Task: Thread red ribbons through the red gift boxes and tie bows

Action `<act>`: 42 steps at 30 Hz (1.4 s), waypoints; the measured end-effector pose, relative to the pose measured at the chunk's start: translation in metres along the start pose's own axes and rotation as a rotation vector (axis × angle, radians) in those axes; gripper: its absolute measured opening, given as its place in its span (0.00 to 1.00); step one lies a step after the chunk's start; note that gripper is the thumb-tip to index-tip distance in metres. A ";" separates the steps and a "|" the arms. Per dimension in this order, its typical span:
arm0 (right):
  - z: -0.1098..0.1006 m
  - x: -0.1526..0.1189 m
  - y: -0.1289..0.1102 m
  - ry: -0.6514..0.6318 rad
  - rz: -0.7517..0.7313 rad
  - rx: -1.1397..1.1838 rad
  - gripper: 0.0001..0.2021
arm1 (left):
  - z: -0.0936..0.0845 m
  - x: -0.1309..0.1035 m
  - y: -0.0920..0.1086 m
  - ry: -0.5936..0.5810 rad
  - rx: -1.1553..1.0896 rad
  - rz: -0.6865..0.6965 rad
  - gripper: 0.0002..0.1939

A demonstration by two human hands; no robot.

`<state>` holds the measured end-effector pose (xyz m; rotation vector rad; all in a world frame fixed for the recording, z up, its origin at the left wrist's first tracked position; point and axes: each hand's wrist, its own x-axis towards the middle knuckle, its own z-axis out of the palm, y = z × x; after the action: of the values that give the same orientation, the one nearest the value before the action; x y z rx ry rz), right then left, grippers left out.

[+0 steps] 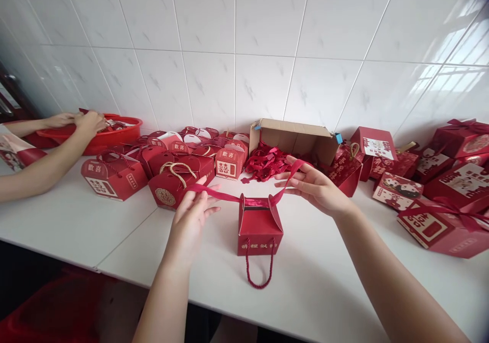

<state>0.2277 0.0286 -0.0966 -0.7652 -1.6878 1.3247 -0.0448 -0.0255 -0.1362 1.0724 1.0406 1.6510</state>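
Left hand (191, 211) and right hand (318, 187), both bare, hold opposite lengths of a glossy crimson satin ribbon (221, 196) pinched between partly spread fingers. Nearest the viewer, a twisted dark-red rope handle (260, 285) droops from a small red card gift box (260, 228) with gold lettering, which stands upright on a smooth white surface (324, 276).

Placed between the two hands, the box sits right of the left hand and left of the right hand. Its top slit runs crosswise, from one side to the other, between two raised end flaps, and the ribbon follows that same line, passing out at both flaps toward the fingers. Both sets of fingertips are just beside the box; depth makes it hard to say which hand is nearer.

Beyond the left hand, a red box with a gold cord handle (202, 172) fronts a cluster of similar cartons; at right, a larger red box tied with ribbon (454, 233) lies tilted. Farther back, a heap of loose crimson ribbons (267, 162) spills before an open brown cardboard carton (305, 144). At far left, a second person's hands (90, 123) are at a bright red plastic basin (132, 135), below a glossy white tiled wall (267, 17).
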 end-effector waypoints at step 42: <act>-0.011 -0.029 -0.064 0.653 -0.423 0.126 0.07 | 0.097 0.015 0.082 -0.258 0.085 0.381 0.10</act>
<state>0.2528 -0.0078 -0.0411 -0.6291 -1.1430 0.7614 0.0245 -0.0152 -0.0290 1.5700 0.7759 1.7118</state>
